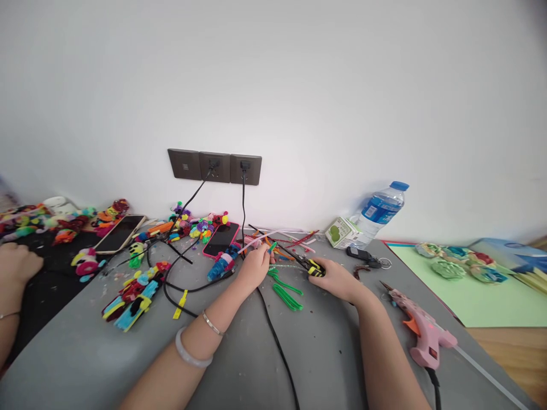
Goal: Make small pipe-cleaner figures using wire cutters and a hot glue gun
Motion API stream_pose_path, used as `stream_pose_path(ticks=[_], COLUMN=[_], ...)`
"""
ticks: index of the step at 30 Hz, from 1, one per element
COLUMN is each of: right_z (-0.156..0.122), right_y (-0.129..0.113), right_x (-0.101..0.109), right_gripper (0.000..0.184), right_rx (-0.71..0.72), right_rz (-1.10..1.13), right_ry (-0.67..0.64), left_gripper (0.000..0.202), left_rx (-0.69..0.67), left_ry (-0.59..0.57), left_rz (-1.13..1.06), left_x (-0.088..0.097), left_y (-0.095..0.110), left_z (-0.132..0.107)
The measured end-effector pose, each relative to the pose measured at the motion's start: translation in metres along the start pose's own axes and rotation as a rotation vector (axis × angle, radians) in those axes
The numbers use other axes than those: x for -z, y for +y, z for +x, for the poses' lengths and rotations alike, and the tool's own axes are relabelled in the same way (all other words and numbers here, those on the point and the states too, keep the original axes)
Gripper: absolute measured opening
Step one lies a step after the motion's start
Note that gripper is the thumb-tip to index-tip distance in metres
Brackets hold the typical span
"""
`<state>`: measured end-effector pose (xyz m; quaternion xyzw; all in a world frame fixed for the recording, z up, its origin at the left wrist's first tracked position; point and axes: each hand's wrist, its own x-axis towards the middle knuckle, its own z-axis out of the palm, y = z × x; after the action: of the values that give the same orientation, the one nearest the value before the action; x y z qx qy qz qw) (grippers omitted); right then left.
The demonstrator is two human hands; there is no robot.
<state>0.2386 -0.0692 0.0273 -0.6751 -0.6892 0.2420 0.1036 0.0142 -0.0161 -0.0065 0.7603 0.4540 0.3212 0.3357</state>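
Forearms point(171, 359) straddle a cord point(277, 336) that a sweep could snag. Left hand point(255, 266) pinches a green stem point(272, 247) near the pliers point(315, 267); these, gripped by the right hand point(332, 279), could slip and nip it.

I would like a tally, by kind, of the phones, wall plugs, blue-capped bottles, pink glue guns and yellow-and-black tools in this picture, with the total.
Phones, the pale-edged phone and the pink-edged phone: 2
Wall plugs, the left plug and the right plug: 2
Blue-capped bottle: 1
Pink glue gun: 1
Yellow-and-black tool: 1
Total: 7
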Motion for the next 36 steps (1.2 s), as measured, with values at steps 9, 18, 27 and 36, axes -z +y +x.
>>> stream_pose_path(ticks=[9,18,27,36], right_z=[-0.0019,-0.0014,-0.0029,-0.0032], right_y=[0.001,0.0023,0.0033,0.0042], right_x=[0.0014,0.0005,0.0009,0.0017], right_gripper=[0.031,0.031,0.03,0.031], right_rx=[0.032,0.031,0.038,0.035], right_rz=[0.031,0.033,0.062,0.053], right_ry=[-0.007,0.002,0.011,0.011], left_gripper=[0.022,0.021,0.021,0.018], left_rx=[0.016,-0.02,-0.039,-0.001], left_ry=[-0.053,-0.053,-0.022,0.031], left_rz=[0.003,-0.053,-0.104,-0.161], left_x=[0.0023,0.0,-0.0026,-0.003], left_y=[0.0023,-0.0014,-0.0063,-0.005], left_z=[-0.0007,-0.0011,0.0007,0.0004])
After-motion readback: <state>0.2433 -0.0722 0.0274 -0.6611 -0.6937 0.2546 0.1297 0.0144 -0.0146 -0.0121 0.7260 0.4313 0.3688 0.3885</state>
